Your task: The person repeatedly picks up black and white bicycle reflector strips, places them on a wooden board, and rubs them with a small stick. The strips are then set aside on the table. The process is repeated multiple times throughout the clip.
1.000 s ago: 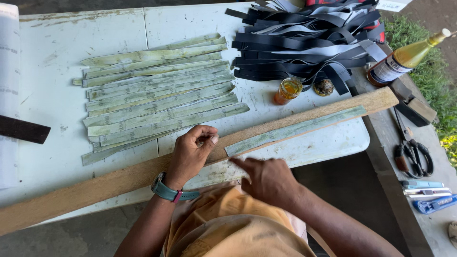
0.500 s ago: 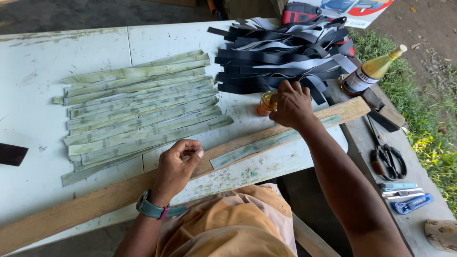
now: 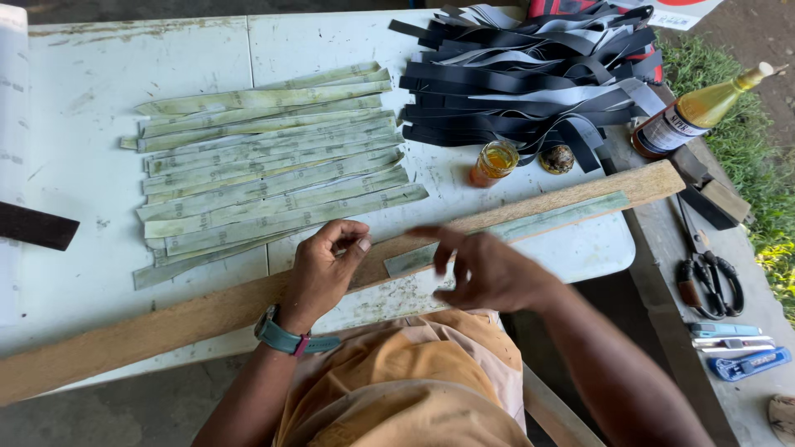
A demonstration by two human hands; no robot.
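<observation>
Right hand came back from jar.

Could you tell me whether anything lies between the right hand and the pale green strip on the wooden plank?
Nothing visible does. The right hand hovers, blurred, right at the near end of the green strip lying along the plank; the left hand rests on the plank beside it, not across the strip.
</observation>
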